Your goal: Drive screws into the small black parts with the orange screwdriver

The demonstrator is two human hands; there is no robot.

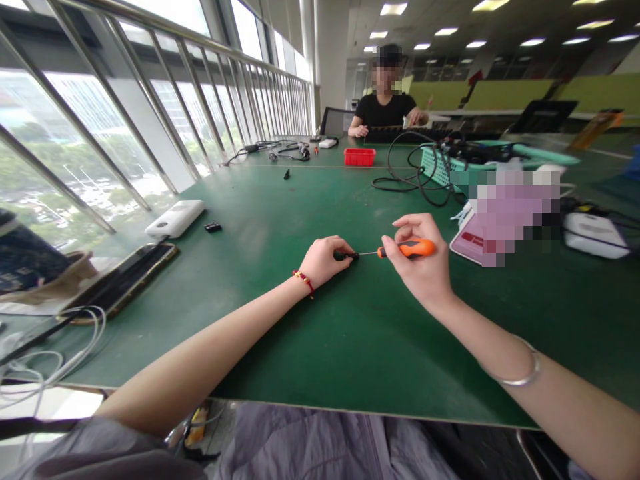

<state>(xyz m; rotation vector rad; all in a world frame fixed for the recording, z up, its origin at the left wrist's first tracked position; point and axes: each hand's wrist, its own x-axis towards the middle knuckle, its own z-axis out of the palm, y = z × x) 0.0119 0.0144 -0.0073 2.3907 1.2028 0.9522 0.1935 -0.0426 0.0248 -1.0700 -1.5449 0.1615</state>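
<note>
Orange screwdriver [419, 249] is in R hand [424, 272], blk pc [345, 255] in L hand [323, 261].

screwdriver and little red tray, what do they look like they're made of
Screwdriver: handle probably plastic, perhaps with rubbery dark patches, judging by its two-tone orange and dark surface; thin greyish shaft, likely steel.

Little red tray: likely moulded plastic, given its uniform bright red; too far off to judge finish.
</note>
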